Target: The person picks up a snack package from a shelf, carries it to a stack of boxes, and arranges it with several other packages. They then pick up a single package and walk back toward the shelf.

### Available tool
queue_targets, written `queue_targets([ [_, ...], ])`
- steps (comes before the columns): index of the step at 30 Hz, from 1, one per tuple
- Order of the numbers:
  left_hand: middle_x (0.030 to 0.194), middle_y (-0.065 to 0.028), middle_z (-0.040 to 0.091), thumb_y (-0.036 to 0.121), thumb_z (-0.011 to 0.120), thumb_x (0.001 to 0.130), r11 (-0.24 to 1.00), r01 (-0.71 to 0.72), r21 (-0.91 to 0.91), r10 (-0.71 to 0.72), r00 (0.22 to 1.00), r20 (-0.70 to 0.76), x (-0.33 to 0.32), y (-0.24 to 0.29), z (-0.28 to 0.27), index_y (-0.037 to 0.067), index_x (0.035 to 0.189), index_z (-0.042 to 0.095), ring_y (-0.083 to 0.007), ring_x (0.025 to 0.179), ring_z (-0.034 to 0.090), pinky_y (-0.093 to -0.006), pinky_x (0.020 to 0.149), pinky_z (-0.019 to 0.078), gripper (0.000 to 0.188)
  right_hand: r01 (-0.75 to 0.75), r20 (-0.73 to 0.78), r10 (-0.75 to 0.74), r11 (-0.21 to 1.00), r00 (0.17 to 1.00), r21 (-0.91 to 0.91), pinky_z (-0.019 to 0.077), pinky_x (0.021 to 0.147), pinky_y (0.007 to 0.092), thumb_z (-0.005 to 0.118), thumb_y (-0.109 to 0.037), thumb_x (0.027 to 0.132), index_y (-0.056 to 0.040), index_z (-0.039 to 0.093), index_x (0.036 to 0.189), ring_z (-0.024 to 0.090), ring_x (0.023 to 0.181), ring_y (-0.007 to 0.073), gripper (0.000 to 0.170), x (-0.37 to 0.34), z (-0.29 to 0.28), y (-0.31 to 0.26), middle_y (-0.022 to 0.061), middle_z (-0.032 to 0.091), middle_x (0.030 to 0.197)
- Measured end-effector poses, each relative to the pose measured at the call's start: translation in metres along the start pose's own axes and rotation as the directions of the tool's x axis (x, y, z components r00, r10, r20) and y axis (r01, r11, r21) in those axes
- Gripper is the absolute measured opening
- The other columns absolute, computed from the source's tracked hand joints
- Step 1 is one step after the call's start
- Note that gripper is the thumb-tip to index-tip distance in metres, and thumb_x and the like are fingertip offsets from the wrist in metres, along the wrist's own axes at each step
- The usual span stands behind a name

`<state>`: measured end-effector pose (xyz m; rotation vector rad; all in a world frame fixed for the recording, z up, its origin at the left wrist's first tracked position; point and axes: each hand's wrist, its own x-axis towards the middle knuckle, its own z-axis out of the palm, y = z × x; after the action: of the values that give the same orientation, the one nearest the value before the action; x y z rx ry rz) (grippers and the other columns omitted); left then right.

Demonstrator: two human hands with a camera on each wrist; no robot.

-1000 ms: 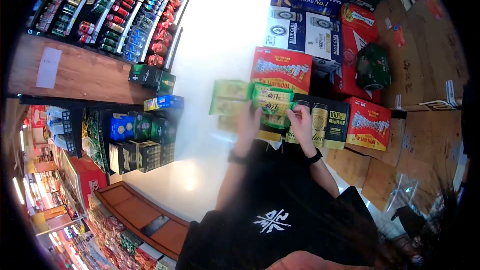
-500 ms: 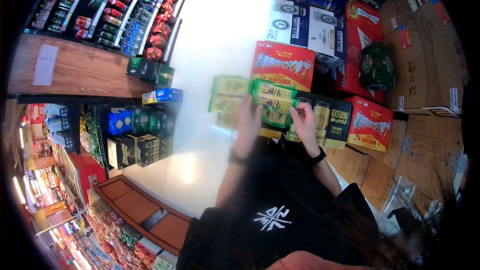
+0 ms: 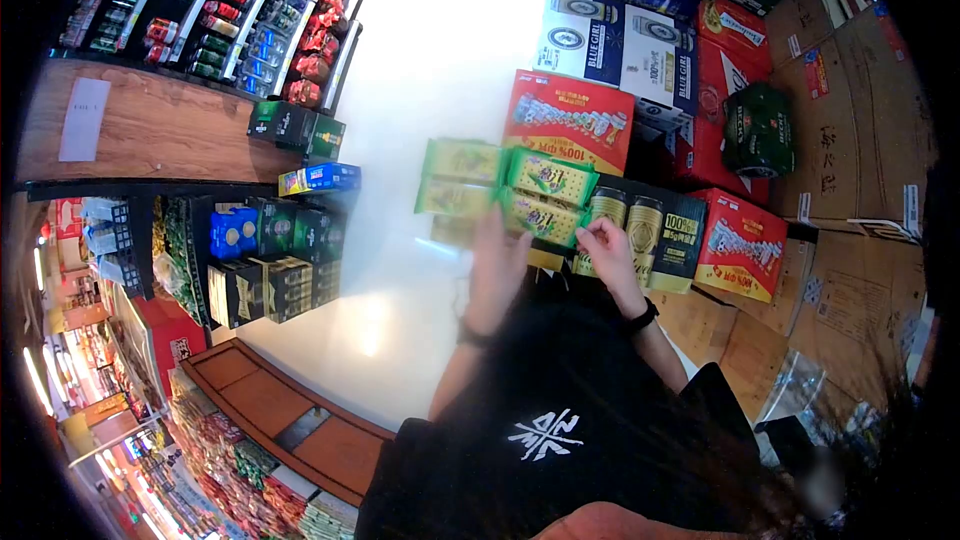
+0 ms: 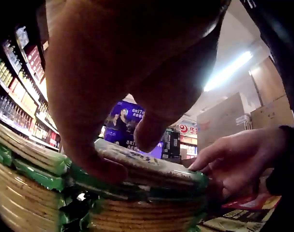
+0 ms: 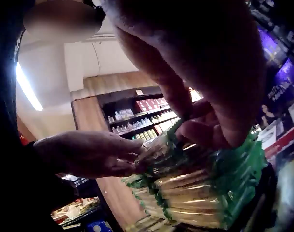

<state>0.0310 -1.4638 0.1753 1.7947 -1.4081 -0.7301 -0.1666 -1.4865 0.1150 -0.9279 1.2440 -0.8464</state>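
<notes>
Green-edged cracker packs lie in two side-by-side stacks in front of the person. Two packs top the right stack: a nearer cracker pack (image 3: 543, 214) and a farther cracker pack (image 3: 551, 176). My right hand (image 3: 613, 258) pinches the nearer pack's right end between thumb and fingers. At the left end is my left hand (image 3: 497, 275), blurred in the head view, its straight fingers touching the pack. In the left wrist view, its fingers reach over the wrapped crackers (image 4: 152, 169). Paler-looking packs (image 3: 460, 194) form the left stack.
A red beer carton (image 3: 570, 120) stands just beyond the stacks, with a black and gold carton (image 3: 670, 240) to the right. Blue and white cartons (image 3: 580, 40) rise behind. Brown cardboard boxes (image 3: 850, 160) line the right side. Across the pale floor (image 3: 390, 270) are drink shelves (image 3: 230, 20).
The nearer top pack has shifted toward the person, apart from the farther one, covering the pack beneath. My left hand has drawn back slightly toward the body. The right hand stays at the wrapper's end.
</notes>
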Motion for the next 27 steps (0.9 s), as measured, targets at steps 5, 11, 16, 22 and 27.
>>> queue_targets([
  [5, 0.136, -0.0266, 0.044, 0.008, 0.070, 0.086, 0.994, -0.098, 0.040, 0.097, 0.995, 0.014, -0.007, 0.008, -0.001, -0.006, 0.135, 0.044, -0.0272, 0.090, 0.065, -0.0335, 0.078, 0.0556, 0.058, -0.036, 0.013, 0.035, 0.999, 0.999, 0.009, 0.0455, 0.063, 0.0221, 0.064, -0.016, 0.094, -0.0031, 0.057, 0.091, 0.057, 0.069, 0.0071, 0.016, 0.002, -0.001, -0.004, 0.0000, 0.061, 0.076],
  [11, 0.136, -0.0282, 0.044, 0.010, 0.071, 0.086, 0.987, -0.147, 0.066, 0.147, 0.989, 0.005, -0.012, 0.006, 0.000, -0.006, 0.135, 0.044, -0.0273, 0.090, 0.065, -0.0349, 0.079, 0.0550, 0.059, -0.016, -0.008, 0.016, 1.000, 1.000, -0.003, 0.0443, 0.062, 0.0218, 0.063, -0.019, 0.095, -0.0026, 0.058, 0.095, 0.056, 0.069, 0.0065, 0.017, 0.004, -0.001, 0.003, -0.0007, 0.061, 0.077],
  [16, 0.137, -0.0273, 0.044, 0.012, 0.071, 0.086, 0.997, -0.069, 0.019, 0.068, 0.997, 0.047, -0.014, 0.004, 0.001, -0.005, 0.134, 0.045, -0.0283, 0.091, 0.064, -0.0353, 0.079, 0.0549, 0.056, -0.008, -0.029, 0.008, 1.000, 1.000, 0.013, 0.0445, 0.062, 0.0219, 0.064, -0.020, 0.095, -0.0017, 0.058, 0.098, 0.056, 0.069, 0.0064, 0.020, 0.003, 0.001, 0.000, -0.0010, 0.060, 0.077],
  [22, 0.135, -0.0253, 0.044, 0.013, 0.071, 0.086, 0.997, -0.079, 0.023, 0.078, 0.996, 0.042, -0.016, 0.003, 0.000, -0.004, 0.132, 0.048, -0.0292, 0.093, 0.064, -0.0351, 0.078, 0.0554, 0.055, 0.007, -0.056, -0.004, 0.999, 0.998, 0.050, 0.0464, 0.064, 0.0219, 0.063, -0.016, 0.096, -0.0032, 0.057, 0.095, 0.058, 0.070, 0.0074, 0.014, 0.004, 0.003, -0.001, 0.0000, 0.061, 0.079],
  [27, 0.136, -0.0247, 0.041, 0.012, 0.072, 0.084, 1.000, -0.021, 0.007, 0.020, 0.996, 0.083, -0.017, 0.005, -0.004, -0.002, 0.131, 0.050, -0.0332, 0.101, 0.062, -0.0344, 0.078, 0.0565, 0.054, 0.048, -0.043, -0.044, 0.995, 0.998, 0.085, 0.0453, 0.064, 0.0213, 0.063, -0.015, 0.096, -0.0037, 0.057, 0.095, 0.057, 0.070, 0.0070, 0.013, 0.004, 0.005, -0.003, -0.0004, 0.061, 0.079],
])
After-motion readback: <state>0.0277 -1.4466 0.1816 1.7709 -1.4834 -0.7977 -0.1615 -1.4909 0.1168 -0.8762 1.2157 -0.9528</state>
